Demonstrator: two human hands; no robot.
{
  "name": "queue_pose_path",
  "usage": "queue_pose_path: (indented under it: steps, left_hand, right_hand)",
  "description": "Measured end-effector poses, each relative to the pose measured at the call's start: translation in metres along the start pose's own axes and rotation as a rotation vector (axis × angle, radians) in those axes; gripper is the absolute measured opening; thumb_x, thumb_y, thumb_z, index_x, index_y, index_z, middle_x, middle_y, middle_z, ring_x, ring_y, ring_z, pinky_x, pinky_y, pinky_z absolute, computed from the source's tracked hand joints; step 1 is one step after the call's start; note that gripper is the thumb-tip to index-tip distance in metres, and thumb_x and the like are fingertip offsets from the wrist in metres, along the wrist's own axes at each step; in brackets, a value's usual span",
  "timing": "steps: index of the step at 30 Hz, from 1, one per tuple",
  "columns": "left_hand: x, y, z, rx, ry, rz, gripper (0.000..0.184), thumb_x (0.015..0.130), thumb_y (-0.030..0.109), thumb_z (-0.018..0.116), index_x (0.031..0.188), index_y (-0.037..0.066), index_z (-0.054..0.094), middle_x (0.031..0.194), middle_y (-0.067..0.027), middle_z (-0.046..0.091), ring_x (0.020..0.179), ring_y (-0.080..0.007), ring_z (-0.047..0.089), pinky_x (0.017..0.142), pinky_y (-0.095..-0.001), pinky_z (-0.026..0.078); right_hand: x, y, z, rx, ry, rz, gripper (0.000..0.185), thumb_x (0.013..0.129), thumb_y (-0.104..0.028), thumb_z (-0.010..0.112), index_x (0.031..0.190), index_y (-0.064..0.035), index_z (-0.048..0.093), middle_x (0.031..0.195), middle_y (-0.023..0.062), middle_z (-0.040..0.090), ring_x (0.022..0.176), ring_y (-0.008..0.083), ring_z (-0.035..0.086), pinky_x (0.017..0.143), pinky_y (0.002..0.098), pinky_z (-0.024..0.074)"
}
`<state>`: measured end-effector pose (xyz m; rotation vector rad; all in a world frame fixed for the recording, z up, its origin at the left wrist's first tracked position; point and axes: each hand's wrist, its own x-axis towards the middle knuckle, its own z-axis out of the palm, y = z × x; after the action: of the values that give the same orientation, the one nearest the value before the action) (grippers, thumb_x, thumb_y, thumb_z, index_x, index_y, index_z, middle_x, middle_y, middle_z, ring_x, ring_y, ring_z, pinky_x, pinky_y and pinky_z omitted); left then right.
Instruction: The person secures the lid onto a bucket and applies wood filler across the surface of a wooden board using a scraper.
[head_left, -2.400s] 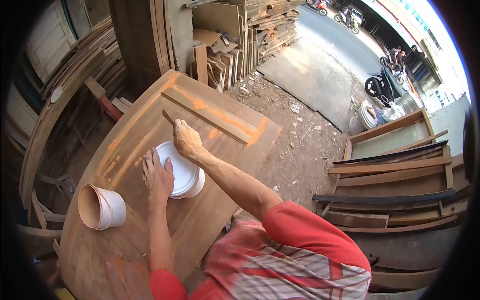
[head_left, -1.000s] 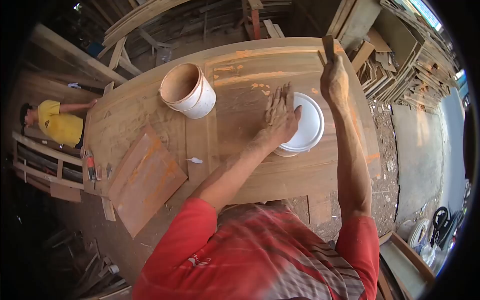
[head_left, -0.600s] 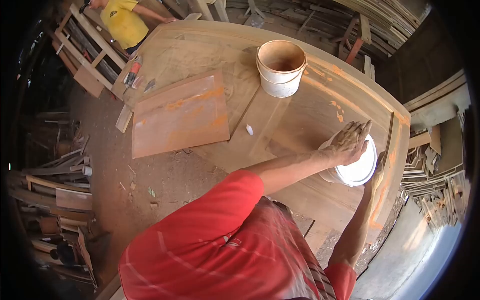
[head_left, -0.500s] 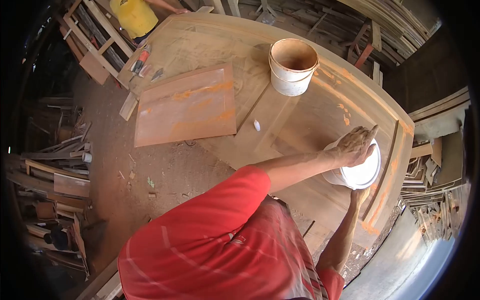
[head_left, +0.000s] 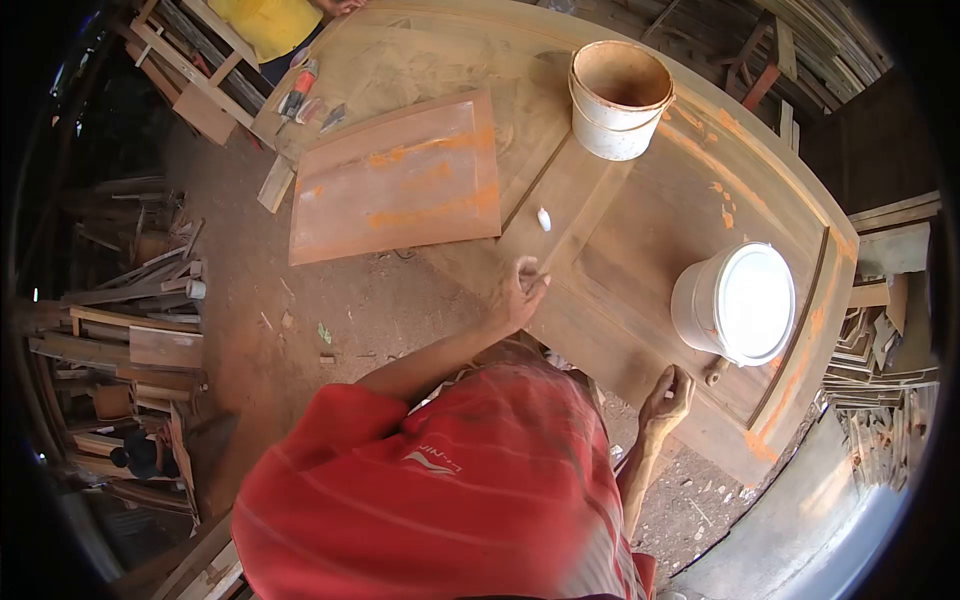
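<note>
My left hand [head_left: 520,292] is over the near edge of the wooden panel [head_left: 640,235], its fingers loosely curled, with nothing visible in them. To the right, my right hand [head_left: 666,396] has its fingers bent together beside the panel's near edge; what they hold, if anything, is hidden. Neither hand touches the white lidded bucket [head_left: 757,303], which stands on the panel. A small brown item [head_left: 717,372] lies by its base, too small to identify. An open, stained white bucket [head_left: 620,105] stands farther back. Nearer my left hand lies a small white bottle [head_left: 544,219].
A smaller board [head_left: 400,180] with orange patches overlaps the panel's left side. A red tool [head_left: 298,92] lies beyond it. At the top left, a person in yellow [head_left: 265,25] stands by the panel. Wood scraps [head_left: 885,345] are stacked at the right.
My left hand has left the bucket's lid and moved left. My right hand has drawn back from the bucket toward me. The view has swung left, and the dark blade seen earlier no longer shows.
</note>
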<state>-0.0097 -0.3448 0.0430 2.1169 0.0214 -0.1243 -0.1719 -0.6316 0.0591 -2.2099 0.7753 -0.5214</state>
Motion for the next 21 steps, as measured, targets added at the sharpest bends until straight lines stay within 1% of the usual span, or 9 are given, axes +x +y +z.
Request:
queue_pose_path:
  steps: [1,2,4,7,8,10,13,16,21]
  left_hand:
    - [0.011,-0.012,0.000,0.038,0.128,0.074,0.062,0.095,0.034,0.076,0.144,0.007,0.049,0.126,-0.0174,0.064,0.110,-0.0303,0.065,0.092,-0.0397,0.055]
    - [0.022,-0.008,-0.001,0.029,0.128,0.061,0.062,0.095,0.034,0.076,0.144,0.007,0.049,0.126,-0.0174,0.064,0.110,-0.0303,0.065,0.092,-0.0397,0.055]
    - [0.050,0.007,-0.002,0.062,0.265,0.149,0.072,0.092,0.032,0.078,0.151,0.011,0.042,0.128,-0.0192,0.059,0.110,-0.0333,0.064,0.093,-0.0400,0.054]
    - [0.088,0.007,0.008,0.072,0.274,0.152,0.063,0.093,0.030,0.077,0.146,0.010,0.050,0.121,-0.0166,0.061,0.103,-0.0308,0.064,0.092,-0.0391,0.054]
    - [0.097,0.005,0.010,0.073,0.278,0.152,0.060,0.093,0.029,0.077,0.144,0.009,0.053,0.119,-0.0158,0.062,0.101,-0.0299,0.064,0.091,-0.0388,0.054]
    - [0.112,-0.001,0.008,0.056,0.008,0.221,0.044,0.095,0.029,0.075,0.130,0.006,0.066,0.111,-0.0125,0.065,0.091,-0.0255,0.064,0.087,-0.0373,0.054]
    - [0.112,0.005,0.005,0.056,-0.033,0.210,0.033,0.096,0.029,0.074,0.117,0.005,0.073,0.101,-0.0099,0.068,0.084,-0.0216,0.064,0.082,-0.0359,0.054]
    - [0.111,0.012,0.010,0.004,-0.059,0.272,0.033,0.096,0.030,0.075,0.118,0.005,0.073,0.095,-0.0106,0.069,0.085,-0.0218,0.065,0.080,-0.0355,0.054]
    - [0.105,0.044,0.043,-0.052,-0.190,0.370,0.034,0.095,0.030,0.074,0.116,0.004,0.073,0.100,-0.0107,0.071,0.090,-0.0238,0.067,0.081,-0.0374,0.055]
  right_hand:
    - [0.003,-0.013,0.011,0.022,0.011,-0.073,0.018,0.100,-0.016,0.069,0.109,-0.0003,0.069,0.101,0.0142,0.068,0.088,0.0289,0.068,0.080,0.0415,0.0548]
    - [0.011,-0.018,0.017,0.010,0.002,-0.078,0.018,0.100,-0.016,0.069,0.109,-0.0003,0.069,0.101,0.0142,0.068,0.088,0.0289,0.068,0.080,0.0415,0.0548]
    - [0.028,-0.030,0.031,-0.150,0.092,-0.338,0.018,0.099,-0.014,0.069,0.112,-0.0010,0.069,0.105,0.0148,0.069,0.094,0.0329,0.068,0.087,0.0439,0.0537]
    - [0.050,-0.033,0.040,-0.183,0.116,-0.329,0.017,0.099,-0.012,0.068,0.113,-0.0012,0.069,0.106,0.0161,0.070,0.100,0.0354,0.067,0.092,0.0459,0.0518]
    - [0.053,-0.034,0.041,-0.126,0.101,-0.198,0.017,0.101,-0.012,0.066,0.112,-0.0011,0.070,0.108,0.0175,0.071,0.102,0.0349,0.067,0.093,0.0453,0.0516]
    - [0.055,-0.027,0.044,-0.141,0.112,-0.205,0.017,0.101,-0.013,0.064,0.112,-0.0010,0.070,0.108,0.0180,0.072,0.102,0.0346,0.068,0.093,0.0450,0.0515]
    - [0.057,-0.028,0.045,-0.167,0.117,-0.155,0.020,0.103,-0.015,0.060,0.110,-0.0003,0.071,0.107,0.0189,0.073,0.101,0.0340,0.069,0.092,0.0436,0.0514]
    - [0.071,-0.022,0.052,-0.210,0.174,-0.092,0.020,0.102,-0.015,0.060,0.110,-0.0010,0.072,0.106,0.0186,0.074,0.099,0.0339,0.069,0.092,0.0430,0.0513]
    - [0.133,-0.011,0.051,-0.193,0.260,-0.054,0.027,0.103,-0.023,0.058,0.110,0.0000,0.072,0.101,0.0209,0.074,0.095,0.0383,0.070,0.087,0.0443,0.0522]
